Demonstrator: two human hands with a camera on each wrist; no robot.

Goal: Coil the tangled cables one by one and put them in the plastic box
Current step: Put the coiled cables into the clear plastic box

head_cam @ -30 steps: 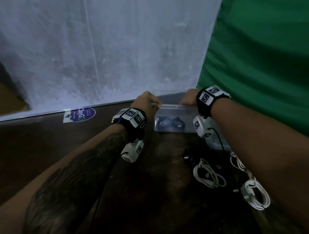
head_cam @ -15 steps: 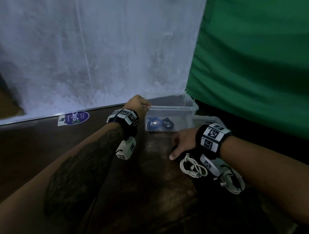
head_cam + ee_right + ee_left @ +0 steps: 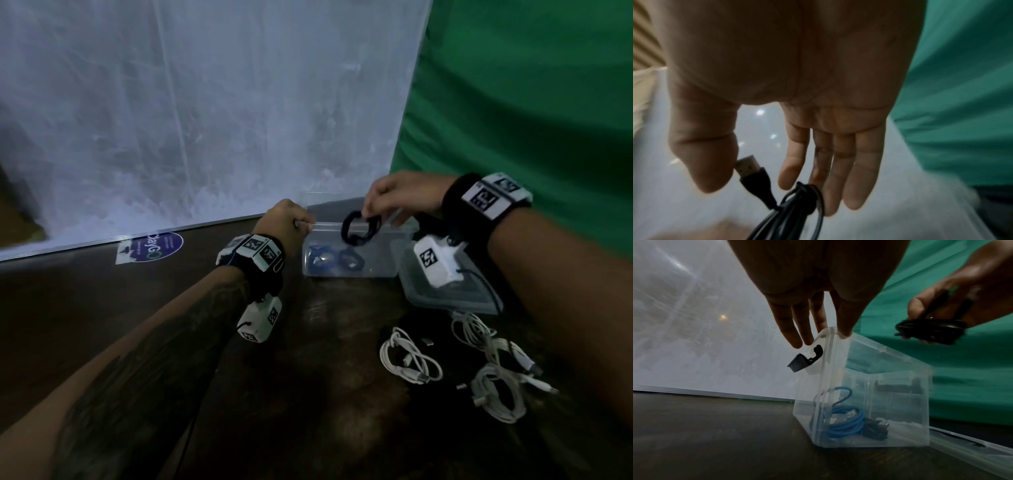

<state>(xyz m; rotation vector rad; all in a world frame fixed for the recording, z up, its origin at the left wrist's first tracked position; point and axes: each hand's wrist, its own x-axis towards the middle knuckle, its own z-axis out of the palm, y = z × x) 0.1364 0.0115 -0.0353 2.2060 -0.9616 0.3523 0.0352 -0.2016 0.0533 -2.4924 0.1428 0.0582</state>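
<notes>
A clear plastic box (image 3: 383, 260) stands on the dark table at the back. A coiled blue cable (image 3: 318, 263) and a black coil (image 3: 352, 259) lie in it. My left hand (image 3: 301, 222) pinches the box's left rim corner, thumb inside and fingers outside (image 3: 797, 334). My right hand (image 3: 371, 212) holds a coiled black cable (image 3: 359, 232) just above the open box. In the right wrist view the black cable (image 3: 797, 211) hangs from my fingers, and its USB plug (image 3: 748, 165) sticks out by the thumb. The left wrist view shows the box (image 3: 900, 402) upright.
The box's clear lid (image 3: 455, 291) lies flat to the right of the box. White cables lie loose on the table at front right, one bundle (image 3: 407, 356) nearer the middle and another (image 3: 500, 383) further right. A green cloth hangs behind at the right.
My right hand has risen from the table beside the white cables to above the box, now holding the black coil. My left hand has stayed on the box rim.
</notes>
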